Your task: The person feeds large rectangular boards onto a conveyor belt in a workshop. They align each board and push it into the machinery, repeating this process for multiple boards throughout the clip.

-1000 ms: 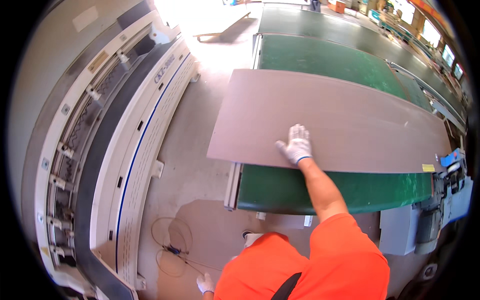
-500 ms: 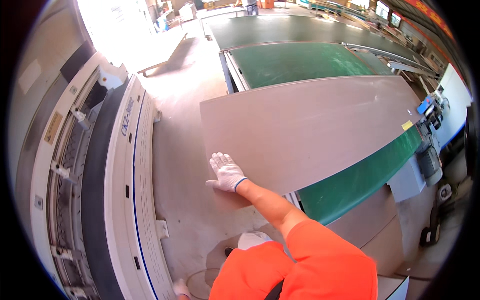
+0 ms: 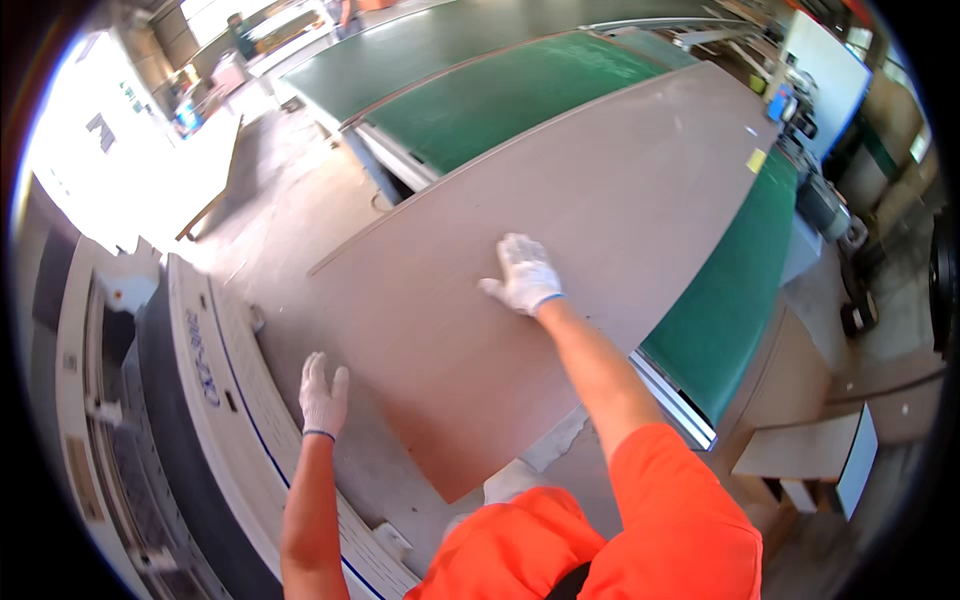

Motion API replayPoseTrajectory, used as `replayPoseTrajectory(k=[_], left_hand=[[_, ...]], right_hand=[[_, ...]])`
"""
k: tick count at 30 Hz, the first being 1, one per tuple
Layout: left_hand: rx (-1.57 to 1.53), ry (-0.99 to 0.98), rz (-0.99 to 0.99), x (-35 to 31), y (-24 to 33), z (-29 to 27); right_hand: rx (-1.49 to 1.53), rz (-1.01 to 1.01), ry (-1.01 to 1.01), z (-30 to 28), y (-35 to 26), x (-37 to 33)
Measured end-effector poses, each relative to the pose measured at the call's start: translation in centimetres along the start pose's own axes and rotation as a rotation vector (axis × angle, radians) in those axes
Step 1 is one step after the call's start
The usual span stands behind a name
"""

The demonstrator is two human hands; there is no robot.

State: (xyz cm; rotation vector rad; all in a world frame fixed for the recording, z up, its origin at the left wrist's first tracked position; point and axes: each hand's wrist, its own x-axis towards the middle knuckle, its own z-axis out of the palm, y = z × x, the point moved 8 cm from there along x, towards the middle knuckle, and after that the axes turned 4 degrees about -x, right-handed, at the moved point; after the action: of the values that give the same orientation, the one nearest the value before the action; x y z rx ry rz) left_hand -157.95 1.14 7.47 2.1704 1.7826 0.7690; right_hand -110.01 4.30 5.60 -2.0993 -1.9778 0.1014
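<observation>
A large flat brown-grey board [image 3: 600, 190] lies slantwise across a green conveyor belt [image 3: 715, 300], its near left end jutting out over the floor. My right hand [image 3: 524, 275], in a white knit glove, lies on top of the board with its palm down and fingers stretched. Off the board's left end is my gloved left hand [image 3: 323, 397], fingers up and apart, holding nothing. It appears just clear of the board's edge. A small yellow label [image 3: 756, 160] sticks to the board's far right end.
At my left runs a long white machine [image 3: 215, 375] with a dark band. Another green belt section [image 3: 500, 100] extends beyond the board. A motor [image 3: 822, 208] sits at the right by the belt. Low right stands a small board structure [image 3: 800, 455]. A person [image 3: 345, 15] is far off.
My left hand has risen from the bottom edge to beside the board's end. My right hand now rests farther in from that end. The whole view has turned and shifted.
</observation>
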Motion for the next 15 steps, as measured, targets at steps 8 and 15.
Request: replayPoseTrajectory(k=[8,15], left_hand=[[-0.798,-0.166,-0.747,23.4,-16.8,11.4],[-1.028,-0.164,-0.599,28.9,-23.1,8.3]], right_hand=[[-0.138,0.553,0.353,-0.3,0.4,-14.5],[1.798,0.948,0.519,15.4,-32.3,-15.5]])
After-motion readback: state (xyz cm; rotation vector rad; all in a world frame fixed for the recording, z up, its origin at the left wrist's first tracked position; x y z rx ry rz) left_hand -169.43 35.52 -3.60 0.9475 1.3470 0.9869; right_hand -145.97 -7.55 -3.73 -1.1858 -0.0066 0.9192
